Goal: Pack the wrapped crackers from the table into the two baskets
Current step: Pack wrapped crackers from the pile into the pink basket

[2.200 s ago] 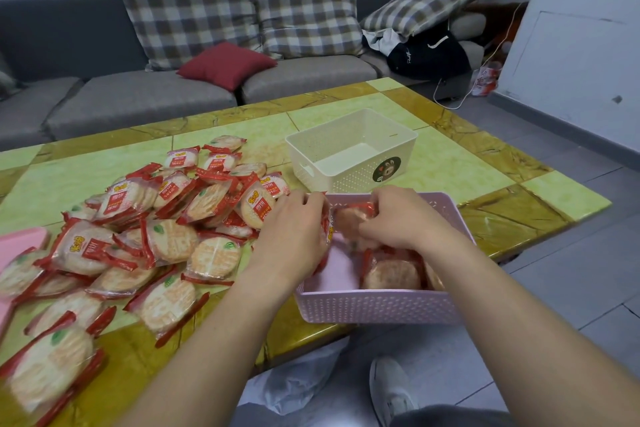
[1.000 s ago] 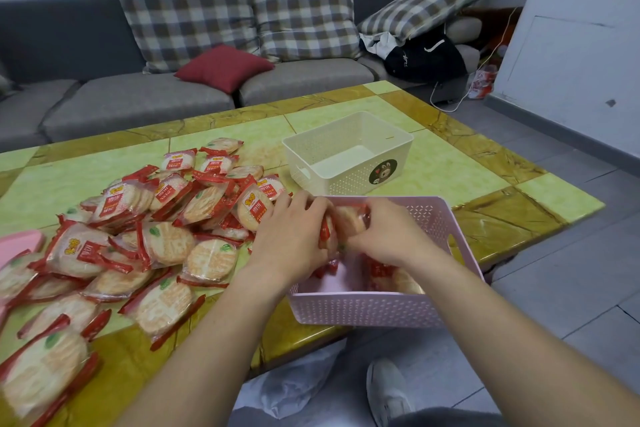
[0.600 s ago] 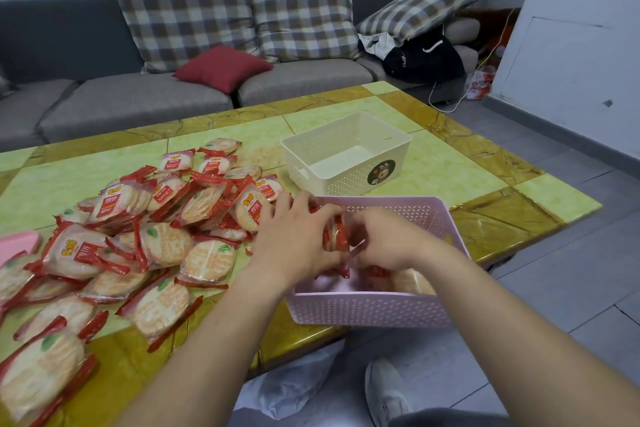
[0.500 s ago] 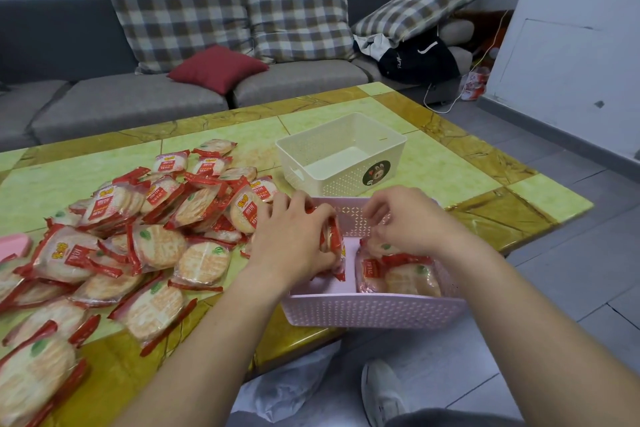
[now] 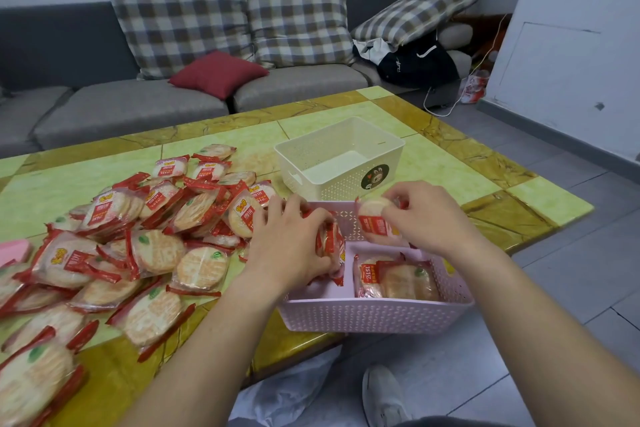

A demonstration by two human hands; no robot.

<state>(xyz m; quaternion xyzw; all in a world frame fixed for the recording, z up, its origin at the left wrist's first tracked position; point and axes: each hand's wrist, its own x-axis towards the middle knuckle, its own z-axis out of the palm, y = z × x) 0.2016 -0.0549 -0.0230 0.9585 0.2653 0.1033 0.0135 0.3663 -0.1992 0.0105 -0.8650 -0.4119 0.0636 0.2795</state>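
A pink perforated basket (image 5: 374,317) hangs over the table's near edge, with a few wrapped crackers (image 5: 398,279) standing on edge at its right side. My left hand (image 5: 289,241) grips a small stack of wrapped crackers (image 5: 330,243) at the basket's left rim. Above the basket's back part, my right hand (image 5: 426,215) pinches one wrapped cracker (image 5: 375,222). A heap of wrapped crackers (image 5: 145,239) in red-edged wrappers covers the table to the left. Behind the pink basket stands a cream basket (image 5: 341,158) with nothing inside.
The green and yellow marble table (image 5: 450,170) ends just right of the baskets. A pink object (image 5: 14,250) peeks in at the left edge. A grey sofa (image 5: 138,104) with cushions runs behind the table. My shoe (image 5: 382,395) and a plastic bag (image 5: 287,392) lie on the floor below.
My right hand has lifted from the packed crackers at the basket's right and now holds one cracker higher up over the back. My left hand keeps its stack at the left rim.
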